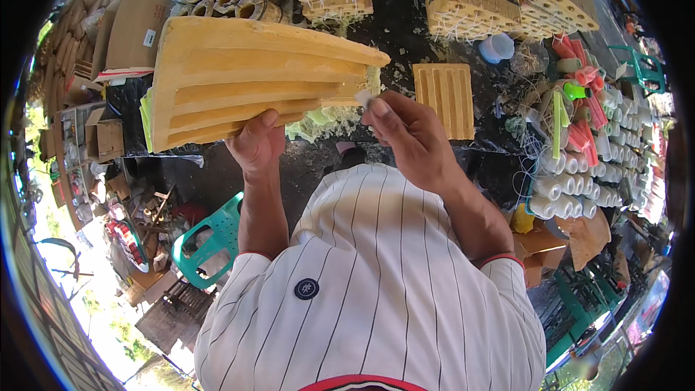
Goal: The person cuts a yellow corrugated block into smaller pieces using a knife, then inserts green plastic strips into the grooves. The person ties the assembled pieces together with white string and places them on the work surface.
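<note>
Outdoor-looking clutter surrounds your black, stained worktable (394, 11), with rows of white cylindrical rolls (565, 187) to the right and a green plastic chair (210, 239) on the ground to your left. The long yellow slab with lengthwise ridges (246, 76) is raised at a tilt above the table's near side, left of centre. Your left hand (258, 143) grasps its lower edge, thumb over the ridged face. Your right hand (409, 134) pinches a small whitish piece (363, 97) near the slab's narrow right end. Pale green crumbly scraps (326, 123) lie below that end; a smaller yellow ribbed rectangular block (444, 101) sits farther right.
</note>
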{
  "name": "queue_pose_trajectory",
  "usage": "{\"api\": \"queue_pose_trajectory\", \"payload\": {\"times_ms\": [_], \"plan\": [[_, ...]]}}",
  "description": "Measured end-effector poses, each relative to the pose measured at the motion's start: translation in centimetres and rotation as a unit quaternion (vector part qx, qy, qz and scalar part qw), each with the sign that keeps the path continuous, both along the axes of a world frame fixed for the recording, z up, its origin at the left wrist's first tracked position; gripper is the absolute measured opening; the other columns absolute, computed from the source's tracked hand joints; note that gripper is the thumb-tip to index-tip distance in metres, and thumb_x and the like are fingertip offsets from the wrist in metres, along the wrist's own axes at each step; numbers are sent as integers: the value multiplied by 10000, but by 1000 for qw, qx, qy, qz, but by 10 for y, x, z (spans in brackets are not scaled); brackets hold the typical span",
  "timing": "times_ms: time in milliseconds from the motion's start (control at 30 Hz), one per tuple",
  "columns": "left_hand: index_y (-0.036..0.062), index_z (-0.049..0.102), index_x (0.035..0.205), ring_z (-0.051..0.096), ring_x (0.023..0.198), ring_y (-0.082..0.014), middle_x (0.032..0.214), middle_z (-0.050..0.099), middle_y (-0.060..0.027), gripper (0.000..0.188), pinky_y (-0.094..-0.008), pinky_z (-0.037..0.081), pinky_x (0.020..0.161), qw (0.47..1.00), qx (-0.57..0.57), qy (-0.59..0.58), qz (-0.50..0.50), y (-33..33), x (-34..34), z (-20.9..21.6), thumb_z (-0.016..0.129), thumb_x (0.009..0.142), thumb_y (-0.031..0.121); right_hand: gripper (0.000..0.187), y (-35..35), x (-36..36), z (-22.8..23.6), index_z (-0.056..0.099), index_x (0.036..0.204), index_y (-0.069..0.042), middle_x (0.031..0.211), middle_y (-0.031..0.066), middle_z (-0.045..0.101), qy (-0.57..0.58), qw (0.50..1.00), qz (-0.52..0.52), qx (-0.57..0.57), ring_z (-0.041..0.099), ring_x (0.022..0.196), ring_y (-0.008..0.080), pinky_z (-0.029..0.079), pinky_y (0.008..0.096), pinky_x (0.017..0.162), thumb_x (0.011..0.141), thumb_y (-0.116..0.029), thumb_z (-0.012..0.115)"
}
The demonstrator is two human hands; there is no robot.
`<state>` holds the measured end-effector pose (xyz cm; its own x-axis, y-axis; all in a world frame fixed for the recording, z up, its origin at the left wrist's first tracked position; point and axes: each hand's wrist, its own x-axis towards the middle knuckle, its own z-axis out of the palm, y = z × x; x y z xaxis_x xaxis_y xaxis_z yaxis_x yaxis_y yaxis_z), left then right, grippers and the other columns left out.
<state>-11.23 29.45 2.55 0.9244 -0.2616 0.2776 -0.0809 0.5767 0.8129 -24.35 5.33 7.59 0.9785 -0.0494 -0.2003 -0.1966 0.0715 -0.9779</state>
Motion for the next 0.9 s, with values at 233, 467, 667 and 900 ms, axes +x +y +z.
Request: {"api": "queue_pose_trajectory", "payload": {"times_ms": [233,467,667,900], "plan": [[75,587,1430,636,1291,-306,1328,680,-71,689,-555,480,1156,1000,-13,21,3,-2,9,-10,748,762,21,410,12,11,9,665,1016,24,773,35,620,2,991,-47,129,580,671,100,508,279,610,1137,-346,536],[80,596,1419,639,1287,-315,1327,682,-82,708,-557,477,1160,1000,-15,13,-14,-8,21,-15,705,723,6,403,9,16,11,675,1145,70,756,82,673,-2,985,-69,155,656,649,128,570,295,603,1135,-310,541],[74,593,1422,639,1286,-320,1318,686,-93,732,-552,478,1164,999,-17,-9,-28,-15,26,-12,692,703,-19,382,6,25,5,672,1156,61,755,78,675,8,981,-62,181,655,627,123,565,284,568,1131,-301,551],[70,572,1445,633,1293,-331,1338,675,-109,754,-546,464,1181,999,-14,-31,-15,-17,35,-16,696,708,-37,369,9,33,8,681,1142,44,735,74,673,22,976,-53,209,665,625,123,560,277,544,1125,-305,564]]}}
